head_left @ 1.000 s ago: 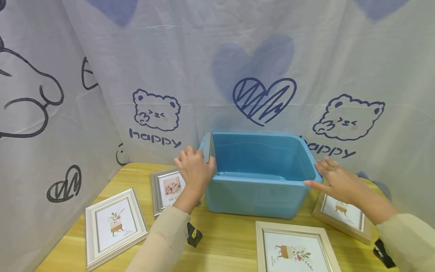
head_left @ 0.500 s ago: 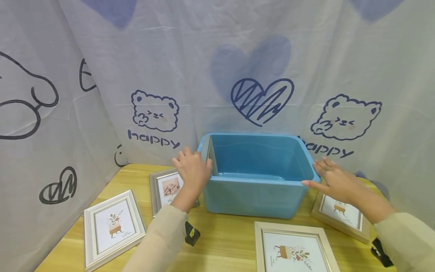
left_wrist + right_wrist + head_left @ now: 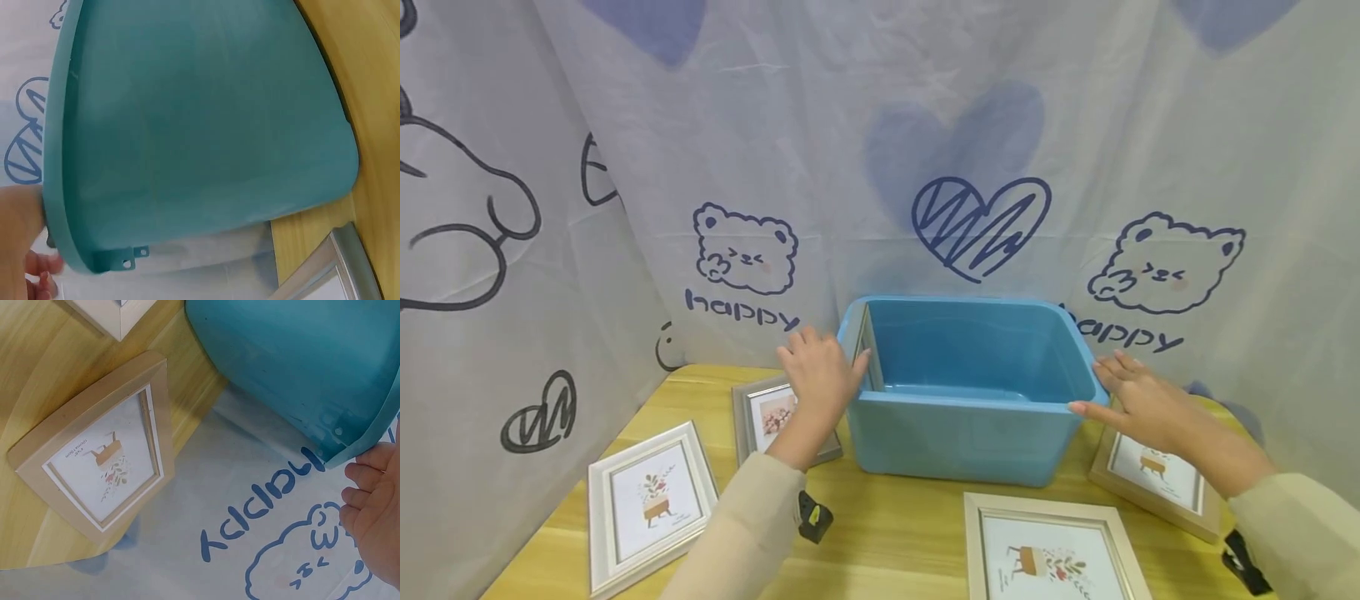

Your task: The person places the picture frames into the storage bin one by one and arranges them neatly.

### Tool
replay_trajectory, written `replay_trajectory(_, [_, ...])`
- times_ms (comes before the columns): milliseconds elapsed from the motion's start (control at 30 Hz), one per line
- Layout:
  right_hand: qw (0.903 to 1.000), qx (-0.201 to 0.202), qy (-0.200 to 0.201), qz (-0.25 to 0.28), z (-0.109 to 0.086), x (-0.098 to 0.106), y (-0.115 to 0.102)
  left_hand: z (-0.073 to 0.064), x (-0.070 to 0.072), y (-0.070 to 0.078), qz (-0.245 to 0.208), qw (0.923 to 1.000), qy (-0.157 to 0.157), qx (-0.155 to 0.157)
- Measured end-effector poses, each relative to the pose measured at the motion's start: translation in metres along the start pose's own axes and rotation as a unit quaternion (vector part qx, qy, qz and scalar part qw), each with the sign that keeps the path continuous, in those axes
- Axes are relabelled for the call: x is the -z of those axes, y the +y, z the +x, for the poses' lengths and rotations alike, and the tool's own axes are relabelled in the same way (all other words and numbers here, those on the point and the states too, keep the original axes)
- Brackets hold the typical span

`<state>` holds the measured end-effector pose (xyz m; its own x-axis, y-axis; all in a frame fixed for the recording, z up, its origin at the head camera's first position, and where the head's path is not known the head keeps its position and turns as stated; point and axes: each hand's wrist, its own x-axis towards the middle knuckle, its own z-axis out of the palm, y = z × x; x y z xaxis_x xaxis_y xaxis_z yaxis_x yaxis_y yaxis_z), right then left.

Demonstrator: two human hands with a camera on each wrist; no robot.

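A blue plastic bin [image 3: 962,442] stands at the back of the wooden table. Inside it, a grey picture frame [image 3: 872,358] leans upright along the left wall. My left hand [image 3: 818,375] is at the bin's left rim, thumb spread toward the frame's edge and holding nothing; the left wrist view shows this hand [image 3: 19,231] beside the rim. On the opposite side, my right hand [image 3: 1150,407] rests on the right rim with fingers extended and the thumb along the front corner. Its relaxed fingers also show in the right wrist view.
A silver-grey frame [image 3: 762,450] lies left of the bin, partly behind the left forearm. Farther left is a white frame [image 3: 598,517]. A cream frame [image 3: 977,533] lies in front, and a beige one [image 3: 1150,507] under the right forearm. A printed curtain [image 3: 850,125] hangs behind.
The grey frame has settled lower against the bin's left wall. My left hand has released its edge and shifted slightly left, thumb lifting away. The right hand stays on the rim.
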<state>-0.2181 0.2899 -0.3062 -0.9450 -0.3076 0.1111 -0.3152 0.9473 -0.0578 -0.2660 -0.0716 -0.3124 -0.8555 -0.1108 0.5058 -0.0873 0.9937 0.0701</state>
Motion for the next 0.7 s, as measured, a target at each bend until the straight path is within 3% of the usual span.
replay_trajectory(100, [1.0,-0.001,0.0,-0.003,0.0,-0.001,0.0,0.0,-0.002,-0.007,-0.04,0.9941,0.091,-0.043])
replay_trajectory(200, [1.0,-0.002,-0.001,-0.004,0.001,-0.001,0.0,0.003,-0.003,-0.016,-0.094,0.9728,0.187,-0.099])
replay_trajectory(267, [1.0,-0.002,-0.001,-0.006,0.001,-0.002,0.0,0.005,-0.004,-0.022,-0.12,0.9596,0.218,-0.131])
replay_trajectory(333, [1.0,-0.002,-0.002,-0.007,0.001,-0.002,0.001,0.007,-0.003,-0.029,-0.135,0.9537,0.221,-0.154])
replay_trajectory(433, [0.9999,-0.002,-0.005,-0.01,0.001,-0.002,0.001,0.007,-0.003,-0.039,-0.15,0.9526,0.202,-0.171])
replay_trajectory(533, [0.9999,0.001,-0.004,-0.011,0.001,-0.002,0.001,0.006,-0.003,-0.052,-0.162,0.9543,0.181,-0.174])
replay_trajectory(700, [0.9999,0.002,-0.003,-0.009,0.001,-0.003,0.001,0.003,-0.007,-0.077,-0.167,0.9538,0.178,-0.175])
